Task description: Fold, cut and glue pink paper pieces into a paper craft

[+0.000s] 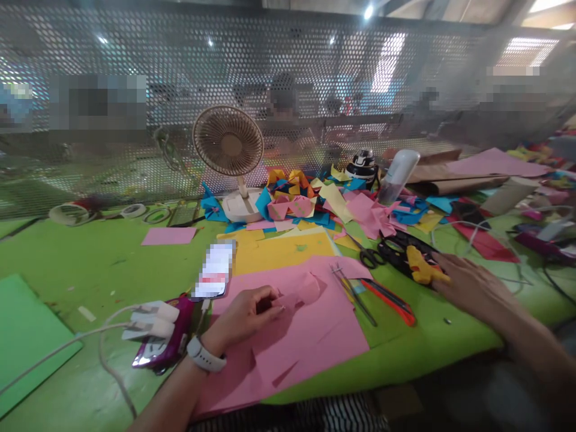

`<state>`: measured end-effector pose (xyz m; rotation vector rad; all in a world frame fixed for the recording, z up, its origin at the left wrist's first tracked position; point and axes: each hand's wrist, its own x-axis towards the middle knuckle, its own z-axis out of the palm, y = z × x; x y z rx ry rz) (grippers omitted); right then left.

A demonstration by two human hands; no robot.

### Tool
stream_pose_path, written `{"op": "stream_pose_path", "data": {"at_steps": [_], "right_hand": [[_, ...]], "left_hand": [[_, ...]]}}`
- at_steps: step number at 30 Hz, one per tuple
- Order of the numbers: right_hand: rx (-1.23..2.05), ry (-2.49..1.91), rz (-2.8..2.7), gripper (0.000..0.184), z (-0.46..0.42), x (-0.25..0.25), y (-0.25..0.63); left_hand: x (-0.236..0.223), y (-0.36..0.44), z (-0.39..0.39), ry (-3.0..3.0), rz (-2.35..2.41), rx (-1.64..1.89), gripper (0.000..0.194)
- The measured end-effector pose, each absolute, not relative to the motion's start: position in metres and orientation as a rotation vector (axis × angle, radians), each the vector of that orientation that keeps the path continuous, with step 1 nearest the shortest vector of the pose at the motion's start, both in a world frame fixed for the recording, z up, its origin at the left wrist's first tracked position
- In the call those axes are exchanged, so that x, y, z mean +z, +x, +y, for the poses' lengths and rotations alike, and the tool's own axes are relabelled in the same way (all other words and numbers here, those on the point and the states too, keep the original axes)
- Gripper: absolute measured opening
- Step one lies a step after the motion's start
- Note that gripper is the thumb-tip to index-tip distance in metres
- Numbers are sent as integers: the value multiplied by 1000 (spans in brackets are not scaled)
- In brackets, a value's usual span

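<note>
My left hand [252,315], with a white watch on its wrist, pinches a folded piece of pink paper [303,291] above flat pink sheets [315,336]. On the right, my right hand [463,282] has its fingers around the end of a yellow and black tool [423,267], whose kind I cannot make out. Part of those fingers is hidden. Between the hands lie tweezers [353,294] and a red and black utility knife [391,303]. Black scissors [371,255] rest just behind the knife. Yellow paper [270,252] sits behind the pink sheets.
A phone [213,270] and a purple power strip [164,336] with white plugs and cables lie at left. Behind are a small fan [229,147], colourful folded papers [292,204] and a clear bottle [398,177]. Tape rolls [69,213] sit by the perforated screen [171,72].
</note>
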<state>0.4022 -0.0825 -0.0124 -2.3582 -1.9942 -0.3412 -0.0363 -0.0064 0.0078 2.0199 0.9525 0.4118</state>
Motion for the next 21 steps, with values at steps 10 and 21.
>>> {"op": "stream_pose_path", "data": {"at_steps": [10, 21], "right_hand": [[-168, -2490, -2009, 40, -85, -32, 436], [-233, -2358, -1273, 55, -92, -23, 413]], "left_hand": [[-2, -42, -2, 1846, 993, 442, 27], [3, -46, -2, 1928, 999, 402, 31]]}}
